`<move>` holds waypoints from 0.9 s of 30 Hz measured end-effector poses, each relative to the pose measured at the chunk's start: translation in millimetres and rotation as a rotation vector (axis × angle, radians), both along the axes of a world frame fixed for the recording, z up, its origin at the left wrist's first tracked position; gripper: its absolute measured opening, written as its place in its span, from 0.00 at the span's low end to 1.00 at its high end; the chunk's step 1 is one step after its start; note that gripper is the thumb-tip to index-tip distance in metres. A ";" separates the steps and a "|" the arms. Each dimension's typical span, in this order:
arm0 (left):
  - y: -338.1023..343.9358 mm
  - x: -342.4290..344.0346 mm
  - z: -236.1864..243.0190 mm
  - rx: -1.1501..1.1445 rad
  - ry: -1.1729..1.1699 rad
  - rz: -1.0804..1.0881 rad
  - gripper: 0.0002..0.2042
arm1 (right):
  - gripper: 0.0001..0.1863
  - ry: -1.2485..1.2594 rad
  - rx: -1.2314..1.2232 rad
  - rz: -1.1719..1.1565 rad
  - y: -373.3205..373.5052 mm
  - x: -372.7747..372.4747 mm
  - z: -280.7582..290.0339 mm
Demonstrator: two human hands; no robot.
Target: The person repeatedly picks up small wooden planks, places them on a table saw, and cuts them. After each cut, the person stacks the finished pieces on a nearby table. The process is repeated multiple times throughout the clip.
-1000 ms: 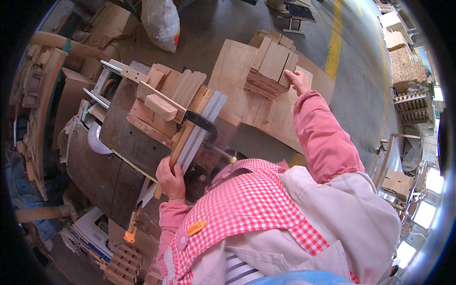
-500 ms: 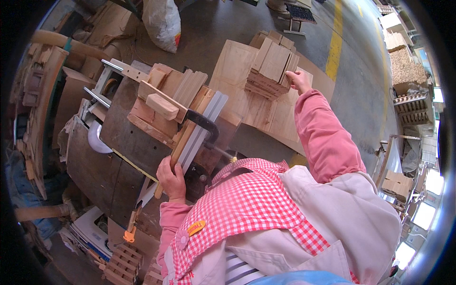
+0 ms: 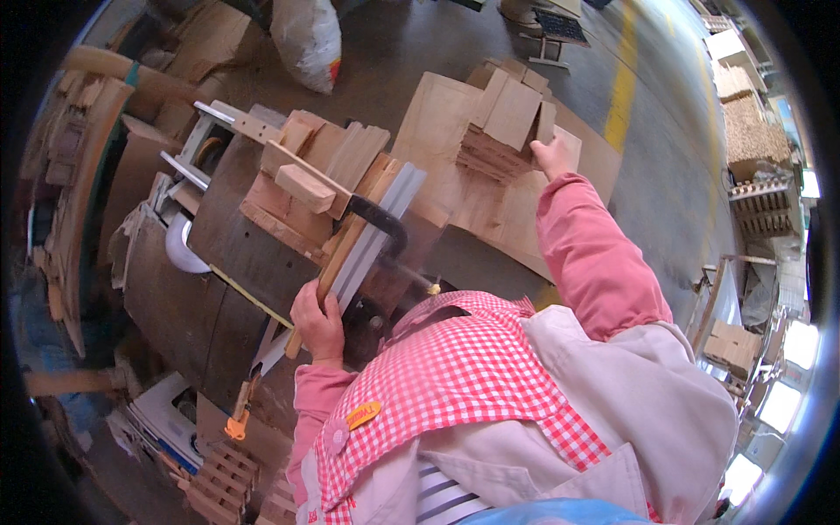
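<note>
On a dark machine table [image 3: 219, 289], my left hand [image 3: 318, 319] grips the lower end of a long wooden rail [image 3: 328, 271] beside a silver metal fence [image 3: 389, 210]. A black C-clamp [image 3: 389, 232] sits across the rail, next to wooden boards [image 3: 354, 157] and a small block [image 3: 302, 186]. To the upper right, a stack of cut boards [image 3: 503, 114] stands on plywood sheets [image 3: 424, 122]. My right hand [image 3: 551, 156] has its fingers closed on a narrow board [image 3: 544, 121] at that stack's right side.
A white sack [image 3: 306, 44] lies at the top, near a stool [image 3: 547, 35]. Yellow lines [image 3: 623, 83] run along the floor on the right, with wood stacks [image 3: 752, 131] beyond. Scrap boards [image 3: 83, 201] lean at the left, and slatted pieces [image 3: 223, 486] lie at the lower left.
My right hand has shifted slightly, and the narrow board in it has separated from the stack's right side. My left hand stays on the rail; the view has shifted a little.
</note>
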State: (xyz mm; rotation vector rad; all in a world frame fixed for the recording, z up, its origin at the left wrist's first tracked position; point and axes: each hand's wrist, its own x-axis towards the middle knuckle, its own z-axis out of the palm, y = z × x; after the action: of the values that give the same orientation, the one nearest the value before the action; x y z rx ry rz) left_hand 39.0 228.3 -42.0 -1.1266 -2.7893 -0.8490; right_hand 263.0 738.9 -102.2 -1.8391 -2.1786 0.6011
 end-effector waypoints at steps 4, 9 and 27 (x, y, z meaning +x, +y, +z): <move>0.5 1.2 0.5 0.007 -0.030 0.036 0.17 | 0.32 0.164 -0.121 -0.061 -2.1 12.1 30.1; -0.3 1.3 1.6 0.007 -0.028 0.048 0.18 | 0.21 0.615 0.106 0.342 -95.3 -13.5 92.3; 1.1 -4.0 8.7 0.130 -0.063 0.059 0.13 | 0.23 0.625 -1.150 0.600 -210.3 -71.0 133.9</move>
State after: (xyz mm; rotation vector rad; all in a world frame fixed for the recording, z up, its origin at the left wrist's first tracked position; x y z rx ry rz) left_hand 35.1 229.4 -33.4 -1.0104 -2.7540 -1.0606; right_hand 192.0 528.7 31.6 -0.8943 -1.9669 2.5188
